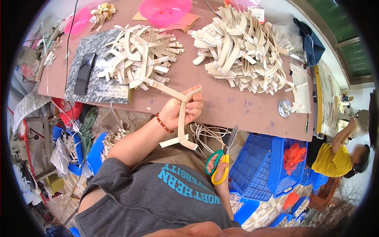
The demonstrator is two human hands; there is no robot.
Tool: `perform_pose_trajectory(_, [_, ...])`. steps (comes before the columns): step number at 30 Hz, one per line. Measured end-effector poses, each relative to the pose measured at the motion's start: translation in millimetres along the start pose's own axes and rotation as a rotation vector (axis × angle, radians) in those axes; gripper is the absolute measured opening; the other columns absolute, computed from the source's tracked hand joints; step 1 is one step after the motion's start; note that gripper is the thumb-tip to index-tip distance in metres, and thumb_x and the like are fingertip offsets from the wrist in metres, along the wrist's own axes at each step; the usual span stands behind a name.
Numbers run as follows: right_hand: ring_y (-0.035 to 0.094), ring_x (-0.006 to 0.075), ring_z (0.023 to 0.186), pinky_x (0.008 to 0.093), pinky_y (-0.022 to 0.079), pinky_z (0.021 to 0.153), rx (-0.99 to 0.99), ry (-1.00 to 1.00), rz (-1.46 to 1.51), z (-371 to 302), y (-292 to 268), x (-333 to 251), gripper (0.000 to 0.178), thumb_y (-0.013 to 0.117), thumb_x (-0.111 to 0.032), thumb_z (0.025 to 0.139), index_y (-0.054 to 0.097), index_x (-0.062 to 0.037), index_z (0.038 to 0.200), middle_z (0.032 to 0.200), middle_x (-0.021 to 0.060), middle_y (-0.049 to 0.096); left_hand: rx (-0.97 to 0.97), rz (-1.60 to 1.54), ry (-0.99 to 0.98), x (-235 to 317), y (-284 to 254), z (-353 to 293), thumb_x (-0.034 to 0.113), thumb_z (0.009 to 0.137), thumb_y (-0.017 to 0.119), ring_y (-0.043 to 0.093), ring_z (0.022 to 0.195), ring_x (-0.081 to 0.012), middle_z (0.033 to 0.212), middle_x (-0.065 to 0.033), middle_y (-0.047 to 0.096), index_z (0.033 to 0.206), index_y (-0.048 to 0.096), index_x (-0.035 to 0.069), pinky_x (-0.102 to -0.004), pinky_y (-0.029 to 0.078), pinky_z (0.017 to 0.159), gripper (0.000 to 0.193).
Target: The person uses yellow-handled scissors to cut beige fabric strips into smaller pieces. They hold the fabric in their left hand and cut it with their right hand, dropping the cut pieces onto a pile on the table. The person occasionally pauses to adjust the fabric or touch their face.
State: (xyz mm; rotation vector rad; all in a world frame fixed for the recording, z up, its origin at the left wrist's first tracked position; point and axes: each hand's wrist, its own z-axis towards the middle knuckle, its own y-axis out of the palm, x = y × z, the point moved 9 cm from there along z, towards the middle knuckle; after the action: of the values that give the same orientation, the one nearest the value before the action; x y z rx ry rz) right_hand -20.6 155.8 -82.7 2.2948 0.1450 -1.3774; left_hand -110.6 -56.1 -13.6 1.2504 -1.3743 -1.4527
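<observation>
My left hand (182,110), with a beaded bracelet at the wrist, is closed around a cream stitched fabric strap (181,118) at the table's near edge. One length of the strap reaches back toward the left pile, and another hangs down in front of me with a folded end. My right hand (219,169), lower and close to my body, has its fingers through the green and yellow handles of a pair of scissors (231,141). The blades point up and away from me, slightly apart from the strap.
Two heaps of cream straps, a left pile (138,55) and a larger right pile (241,47), lie on the brown table (237,110). A phone (85,74) rests on a marbled slab (75,91). Blue crates (256,168) stand below right. A person in yellow (333,160) works farther right.
</observation>
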Motion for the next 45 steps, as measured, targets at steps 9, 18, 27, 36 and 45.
perform_pose_trajectory(9, [0.042,0.0105,0.055,0.0231,0.036,0.048,0.02,0.005,0.017,-1.6,-9.1,2.2,0.066,0.05,-0.065,0.08,0.044,-0.0025,0.099,0.068,0.0016,0.042,0.306,1.338,0.865,122.2,121.0,-47.4,0.008,0.087,0.055,0.043,0.054,-0.0007,0.069,0.0056,0.052,0.105,0.051,0.012,-0.0152,0.032,0.046,0.018])
perform_pose_trajectory(18, [0.046,0.0106,0.057,0.0234,0.039,0.05,0.063,0.03,-0.059,5.6,-9.3,-1.6,0.048,0.046,-0.049,0.091,0.047,-0.0014,0.095,0.068,0.0037,0.047,0.34,2.6,1.352,144.6,164.5,-4.5,0.004,0.076,0.063,0.06,0.083,-0.028,0.092,-0.0107,0.063,0.095,0.062,0.003,-0.034,0.047,0.076,0.019])
perform_pose_trajectory(27, [0.044,0.0093,0.057,0.023,0.039,0.052,0.049,-0.02,-0.088,-6.8,-1.2,-15.3,0.038,0.056,-0.039,0.089,0.047,-0.0026,0.097,0.07,0.0026,0.047,0.307,2.504,0.857,33.4,68.1,94.5,0.017,0.07,0.074,0.056,0.082,-0.026,0.085,-0.0088,0.056,0.081,0.057,0.005,-0.0358,0.047,0.066,0.023])
perform_pose_trajectory(36, [0.045,0.006,0.056,0.0203,0.037,0.051,-0.018,-0.011,-0.187,-0.4,13.7,-21.9,0.028,0.054,-0.032,0.09,0.049,-0.0046,0.094,0.069,-0.001,0.048,0.534,2.389,0.759,40.6,51.0,93.2,0.016,0.071,0.073,0.057,0.078,-0.0298,0.08,-0.0092,0.058,0.092,0.055,0.004,-0.0365,0.046,0.068,0.031])
perform_pose_trajectory(45, [0.042,0.0085,0.063,0.0219,0.037,0.056,-0.217,-0.101,-0.037,-11.8,25.2,-28.6,0.061,0.051,-0.06,0.082,0.047,-0.0018,0.101,0.076,0.0026,0.045,0.232,1.044,0.045,-27.7,6.1,36.2,0.011,0.085,0.064,0.057,0.07,-0.0064,0.082,-0.0011,0.062,0.095,0.059,0.002,-0.0203,0.046,0.06,0.014])
